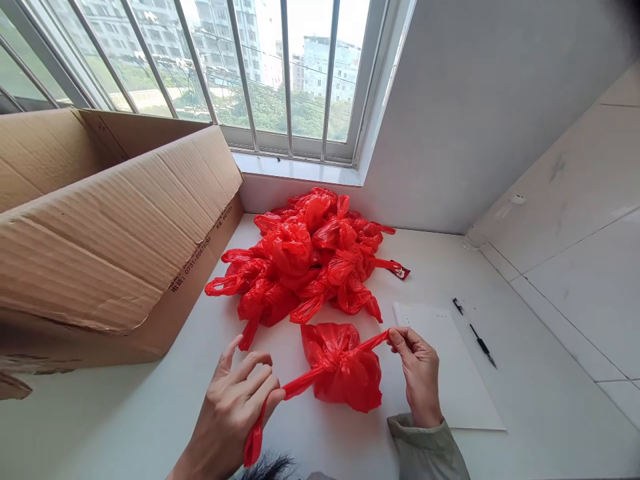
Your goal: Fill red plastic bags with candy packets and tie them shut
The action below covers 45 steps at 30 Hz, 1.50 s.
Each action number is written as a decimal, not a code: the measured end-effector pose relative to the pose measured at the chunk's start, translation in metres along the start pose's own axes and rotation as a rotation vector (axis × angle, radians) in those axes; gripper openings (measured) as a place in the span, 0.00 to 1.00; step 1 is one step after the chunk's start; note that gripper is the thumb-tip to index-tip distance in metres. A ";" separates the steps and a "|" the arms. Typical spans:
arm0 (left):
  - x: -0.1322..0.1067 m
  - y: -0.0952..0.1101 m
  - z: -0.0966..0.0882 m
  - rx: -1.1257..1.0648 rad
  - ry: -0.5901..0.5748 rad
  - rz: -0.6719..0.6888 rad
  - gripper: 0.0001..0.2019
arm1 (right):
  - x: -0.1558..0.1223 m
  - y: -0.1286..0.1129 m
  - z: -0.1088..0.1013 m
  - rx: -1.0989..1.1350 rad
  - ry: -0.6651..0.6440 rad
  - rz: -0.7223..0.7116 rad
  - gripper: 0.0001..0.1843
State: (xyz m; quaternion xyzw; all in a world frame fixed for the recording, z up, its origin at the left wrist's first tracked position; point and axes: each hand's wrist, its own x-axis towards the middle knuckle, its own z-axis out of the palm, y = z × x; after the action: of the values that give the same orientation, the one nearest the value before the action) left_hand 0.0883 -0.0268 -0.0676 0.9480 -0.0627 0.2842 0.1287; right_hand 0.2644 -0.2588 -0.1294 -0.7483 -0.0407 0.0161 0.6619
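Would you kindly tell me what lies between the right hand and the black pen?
A white sheet of paper lies flat on the table between the black pen and the right hand, gripping the red bag; the head view shows it.

You get bright daylight from the barred window (280,73), with the sky there blown out to white, soft faint shadows on the white table (100,427), small glossy highlights on the red bag (345,377), sharp centre focus, and strong wide-angle bending of the cardboard box (100,220) toward the edges.
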 end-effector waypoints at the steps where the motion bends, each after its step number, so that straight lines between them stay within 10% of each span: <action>1: -0.001 -0.002 0.000 0.018 -0.027 0.000 0.12 | 0.001 0.003 0.000 -0.007 0.005 0.006 0.22; 8: -0.004 -0.013 -0.001 -0.078 -0.070 -0.008 0.13 | 0.006 0.002 0.003 -0.010 0.023 0.003 0.20; 19: 0.004 -0.013 -0.004 -0.842 -0.204 -0.353 0.31 | 0.004 -0.001 0.015 0.034 -0.070 0.008 0.20; 30: 0.012 0.005 0.020 -1.378 0.053 -0.480 0.36 | 0.004 -0.013 0.027 0.063 -0.184 -0.022 0.17; 35: 0.031 0.016 0.024 -1.321 0.006 -0.493 0.39 | -0.009 -0.052 0.032 0.078 -0.277 -0.201 0.11; 40: 0.042 0.030 0.019 -0.995 -0.088 -0.627 0.09 | -0.029 -0.092 0.043 0.094 -0.430 -0.513 0.05; 45: 0.038 0.039 0.015 -0.829 -0.281 -0.451 0.02 | -0.047 -0.114 0.054 0.087 -0.642 -0.701 0.04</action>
State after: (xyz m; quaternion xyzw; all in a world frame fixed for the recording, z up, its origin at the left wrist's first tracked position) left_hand 0.1199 -0.0705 -0.0508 0.8360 0.0196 0.0697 0.5439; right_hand 0.2086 -0.1960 -0.0242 -0.6185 -0.4923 0.0238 0.6120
